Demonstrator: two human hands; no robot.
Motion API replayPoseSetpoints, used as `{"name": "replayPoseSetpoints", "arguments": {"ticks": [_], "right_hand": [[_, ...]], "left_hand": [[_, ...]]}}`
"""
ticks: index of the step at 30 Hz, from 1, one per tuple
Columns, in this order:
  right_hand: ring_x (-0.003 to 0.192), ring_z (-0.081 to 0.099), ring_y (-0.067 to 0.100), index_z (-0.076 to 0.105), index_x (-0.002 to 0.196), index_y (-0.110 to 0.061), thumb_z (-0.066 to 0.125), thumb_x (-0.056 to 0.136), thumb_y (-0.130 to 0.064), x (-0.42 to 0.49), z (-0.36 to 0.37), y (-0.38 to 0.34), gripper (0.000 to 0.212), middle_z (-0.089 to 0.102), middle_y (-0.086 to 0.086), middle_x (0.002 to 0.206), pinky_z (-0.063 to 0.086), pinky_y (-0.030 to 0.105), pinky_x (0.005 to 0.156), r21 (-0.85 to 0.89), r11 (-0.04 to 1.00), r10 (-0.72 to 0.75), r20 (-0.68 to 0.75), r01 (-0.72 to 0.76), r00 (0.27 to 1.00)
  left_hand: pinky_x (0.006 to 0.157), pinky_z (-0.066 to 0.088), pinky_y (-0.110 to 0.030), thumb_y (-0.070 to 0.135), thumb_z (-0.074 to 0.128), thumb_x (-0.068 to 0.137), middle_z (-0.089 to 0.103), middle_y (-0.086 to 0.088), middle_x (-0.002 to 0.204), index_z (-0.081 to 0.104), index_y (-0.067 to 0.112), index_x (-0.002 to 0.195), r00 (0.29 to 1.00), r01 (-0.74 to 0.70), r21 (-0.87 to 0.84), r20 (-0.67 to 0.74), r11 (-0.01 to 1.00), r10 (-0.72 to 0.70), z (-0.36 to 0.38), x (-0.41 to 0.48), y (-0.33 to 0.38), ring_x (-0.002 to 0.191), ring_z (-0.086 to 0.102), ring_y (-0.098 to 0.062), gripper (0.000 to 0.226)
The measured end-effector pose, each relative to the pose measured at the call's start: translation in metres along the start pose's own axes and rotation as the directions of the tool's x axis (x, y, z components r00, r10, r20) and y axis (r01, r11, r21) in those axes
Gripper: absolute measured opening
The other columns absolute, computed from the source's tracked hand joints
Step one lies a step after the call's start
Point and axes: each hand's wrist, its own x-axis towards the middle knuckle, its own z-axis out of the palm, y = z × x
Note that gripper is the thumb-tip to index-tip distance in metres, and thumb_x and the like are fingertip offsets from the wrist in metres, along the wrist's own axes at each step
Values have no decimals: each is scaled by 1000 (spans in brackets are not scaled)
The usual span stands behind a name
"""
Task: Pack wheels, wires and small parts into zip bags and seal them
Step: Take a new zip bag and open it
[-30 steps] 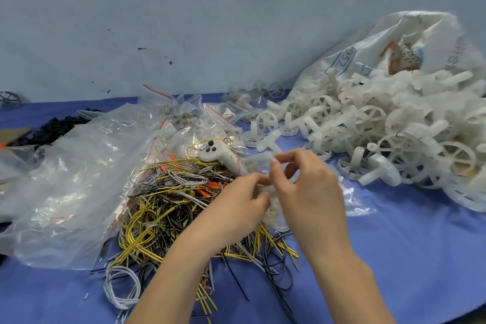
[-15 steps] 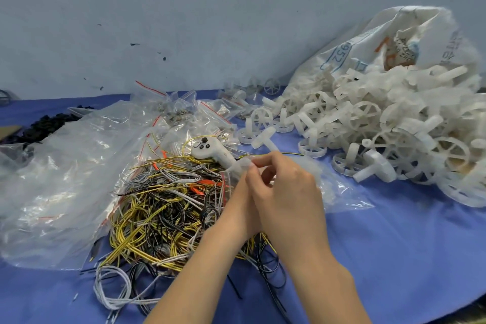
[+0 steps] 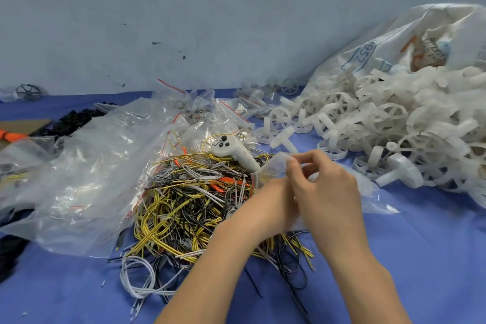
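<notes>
From the head camera we see both hands close together above the tangled wire pile (image 3: 200, 205) at the middle of the blue worktop (image 3: 420, 258). Our right hand (image 3: 326, 192) pinches the top edge of a small clear zip bag (image 3: 273, 168); our left hand (image 3: 268, 205) is partly hidden behind it, its grip unclear. White plastic wheels (image 3: 381, 126) heap toward the far right corner, spilling from a white sack (image 3: 394, 42). A white controller (image 3: 234, 151) rests on the wires.

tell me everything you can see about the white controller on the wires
The white controller looks like smooth plastic, with a rounded head carrying a black thumbstick and small dark buttons, and a handle slanting down to the right. It lies on top of the wire pile; its handle end is hidden behind the small zip bag.
</notes>
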Motion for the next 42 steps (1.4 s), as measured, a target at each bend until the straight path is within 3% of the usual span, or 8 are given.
{"name": "replayPoseSetpoints", "arguments": {"ticks": [3,8,11,17,23,31,36,42], "right_hand": [[73,62,13,65,81,-30,62,89,-41,0,-2,0,15,65,-13,69,46,34,65,59,998,-6,-14,6,1000],[67,59,2,63,77,-33,62,91,-44,-4,1,1,18,61,-18,65,42,28,57,111,993,-25,3,24,1000],[66,58,3,63,79,-33,62,93,-41,-5,5,2,16,62,-15,66,43,28,57,119,992,-37,33,33,999],[64,59,3,63,78,-35,60,93,-45,-2,4,3,18,62,-26,76,39,24,54,95,995,-28,33,25,999],[61,59,5,62,77,-35,58,91,-48,-2,2,3,20,63,-16,69,39,28,55,77,997,-32,12,31,999],[61,60,6,62,77,-34,57,92,-50,-2,0,6,22,62,-26,76,40,30,55,56,998,-37,8,37,999],[62,62,13,62,78,-34,59,93,-46,0,-1,7,20,63,-15,71,47,35,59,65,997,-42,-13,42,999],[59,62,9,62,78,-34,59,93,-47,1,0,5,20,63,-15,70,48,35,56,72,997,-39,-24,40,999]], "left_hand": [[66,44,-13,20,48,98,64,15,83,61,29,117,1000,-1,-96,18,995,3,-24,-22,-1,75,58,5,24],[66,48,-18,39,51,99,69,19,86,68,36,109,940,78,14,-334,997,-69,-81,-63,-15,74,61,3,20],[88,50,-37,34,49,100,70,11,104,69,31,114,859,318,248,-485,915,-167,-101,-68,-34,95,61,-7,24],[93,47,-43,31,46,101,68,1,107,72,28,108,867,459,396,-393,795,-305,-96,-69,-55,109,57,-25,27],[93,38,-40,41,47,100,59,3,112,68,38,110,876,476,474,-328,741,-353,-91,-70,-57,115,47,-23,24],[96,36,-39,40,48,100,57,5,111,64,39,110,864,497,499,-356,710,-355,-86,-69,-54,118,45,-22,19],[88,38,-36,38,48,100,47,5,100,65,32,108,831,460,326,-486,826,-271,-93,-71,-57,105,45,-18,20],[68,39,-13,34,53,99,60,12,93,66,29,102,592,234,-103,-774,967,-226,-108,-75,-56,81,58,0,15]]}}
